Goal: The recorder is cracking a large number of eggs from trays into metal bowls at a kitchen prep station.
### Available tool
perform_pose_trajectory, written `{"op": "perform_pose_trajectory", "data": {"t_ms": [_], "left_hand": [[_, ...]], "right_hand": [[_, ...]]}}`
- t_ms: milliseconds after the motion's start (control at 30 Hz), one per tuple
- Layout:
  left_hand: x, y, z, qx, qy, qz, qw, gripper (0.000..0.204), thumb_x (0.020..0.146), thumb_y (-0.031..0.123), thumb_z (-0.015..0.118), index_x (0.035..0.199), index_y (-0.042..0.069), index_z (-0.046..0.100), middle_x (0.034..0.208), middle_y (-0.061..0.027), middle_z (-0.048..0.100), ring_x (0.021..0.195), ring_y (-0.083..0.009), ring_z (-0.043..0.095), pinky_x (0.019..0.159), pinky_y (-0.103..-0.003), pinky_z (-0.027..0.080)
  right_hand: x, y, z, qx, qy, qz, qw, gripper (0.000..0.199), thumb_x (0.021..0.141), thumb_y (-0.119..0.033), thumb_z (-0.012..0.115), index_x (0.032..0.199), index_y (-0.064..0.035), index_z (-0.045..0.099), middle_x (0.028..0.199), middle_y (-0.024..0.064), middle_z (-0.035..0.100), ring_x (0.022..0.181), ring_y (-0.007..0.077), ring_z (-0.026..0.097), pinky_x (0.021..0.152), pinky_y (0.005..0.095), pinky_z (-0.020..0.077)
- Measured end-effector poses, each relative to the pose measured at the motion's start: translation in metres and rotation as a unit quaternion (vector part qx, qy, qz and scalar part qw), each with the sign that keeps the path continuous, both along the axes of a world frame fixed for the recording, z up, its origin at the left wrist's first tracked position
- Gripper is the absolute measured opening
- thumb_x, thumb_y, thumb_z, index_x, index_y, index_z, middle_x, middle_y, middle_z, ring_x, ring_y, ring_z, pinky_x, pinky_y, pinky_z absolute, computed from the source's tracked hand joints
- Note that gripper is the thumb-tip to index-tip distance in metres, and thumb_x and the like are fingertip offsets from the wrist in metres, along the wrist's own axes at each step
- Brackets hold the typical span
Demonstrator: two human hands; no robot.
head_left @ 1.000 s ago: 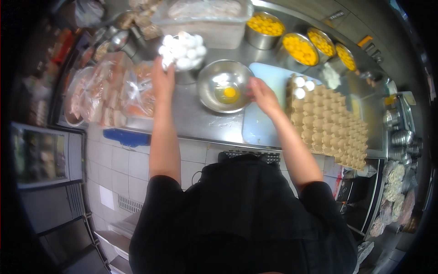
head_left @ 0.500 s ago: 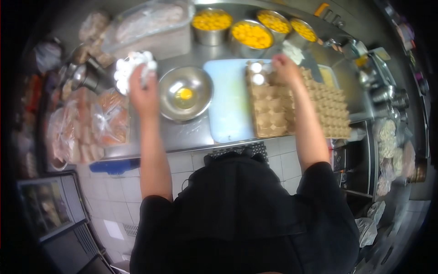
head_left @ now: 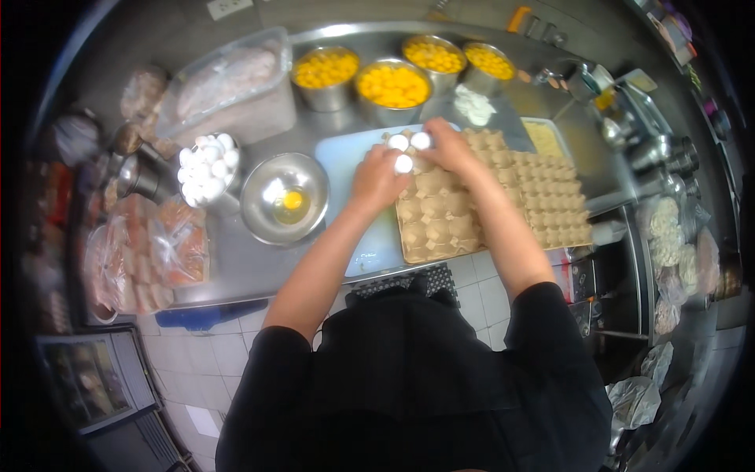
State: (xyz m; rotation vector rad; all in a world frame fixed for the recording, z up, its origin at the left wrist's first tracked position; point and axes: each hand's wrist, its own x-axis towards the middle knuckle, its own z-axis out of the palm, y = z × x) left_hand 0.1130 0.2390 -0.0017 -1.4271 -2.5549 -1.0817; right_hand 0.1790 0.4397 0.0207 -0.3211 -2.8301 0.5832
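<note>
Beside the egg tray (head_left: 503,197), a steel bowl (head_left: 263,216) holds yolk (head_left: 292,200).

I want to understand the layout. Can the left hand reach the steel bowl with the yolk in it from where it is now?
Probably yes. The left hand rests at the egg tray, holding a white egg, and the steel bowl sits just to its left on the counter. Nothing stands between them.

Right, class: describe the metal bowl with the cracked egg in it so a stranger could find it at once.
Start at the steel counter and find the pale blue cutting board. Just left of it sits a round metal bowl, between the board and a container heaped with white eggshells. Unlike the metal pots at the back, brimming with yolks, it holds one yolk.
</note>
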Motion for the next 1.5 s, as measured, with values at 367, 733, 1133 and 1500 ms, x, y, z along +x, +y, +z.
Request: {"op": "perform_pose_trajectory", "data": {"t_ms": [367, 733, 1133, 1500], "left_hand": [[-0.033, -0.074, 0.020, 0.166, -0.089, 0.149, 0.971, 0.029, 0.084, 0.018, 0.070, 0.111, 0.007, 0.066, 0.098, -0.0103, 0.061, 0.082, -0.0207, 0.059, 0.075, -0.032, 0.049], [-0.064, -0.182, 0.001, 0.187, -0.138, 0.216, 0.948, 0.022, 0.091, 0.015, 0.066, 0.108, 0.001, 0.067, 0.086, 0.0004, 0.063, 0.076, -0.0067, 0.053, 0.071, -0.022, 0.045], [-0.070, -0.218, 0.019, 0.191, -0.276, 0.100, 0.937, 0.033, 0.090, 0.015, 0.067, 0.121, 0.005, 0.062, 0.092, 0.0004, 0.062, 0.079, -0.0065, 0.053, 0.075, -0.022, 0.045], [-0.113, -0.218, -0.003, 0.072, -0.253, 0.007, 0.965, 0.043, 0.084, 0.012, 0.070, 0.125, 0.005, 0.060, 0.084, 0.0022, 0.059, 0.071, -0.0048, 0.048, 0.066, -0.022, 0.043]], "right_hand": [[0.045, -0.115, 0.001, -0.381, 0.052, 0.040, 0.922, 0.045, 0.082, -0.013, 0.071, 0.123, -0.0083, 0.052, 0.112, 0.0063, 0.062, 0.097, 0.0152, 0.060, 0.084, 0.0308, 0.0509], [0.068, -0.239, -0.034, -0.113, 0.178, 0.081, 0.974, 0.048, 0.085, -0.014, 0.066, 0.129, -0.0008, 0.052, 0.121, 0.0206, 0.058, 0.113, 0.0389, 0.052, 0.096, 0.0456, 0.0432], [-0.024, -0.233, -0.012, -0.727, 0.014, -0.031, 0.686, 0.045, 0.099, -0.041, 0.052, 0.126, -0.0056, 0.054, 0.095, 0.0068, 0.063, 0.071, 0.0149, 0.059, 0.061, 0.0281, 0.0490], [-0.119, -0.255, -0.022, -0.397, -0.032, 0.043, 0.916, 0.064, 0.097, -0.057, 0.043, 0.100, 0.0030, 0.065, 0.085, 0.0194, 0.069, 0.078, 0.0304, 0.067, 0.069, 0.0388, 0.0511]]}}
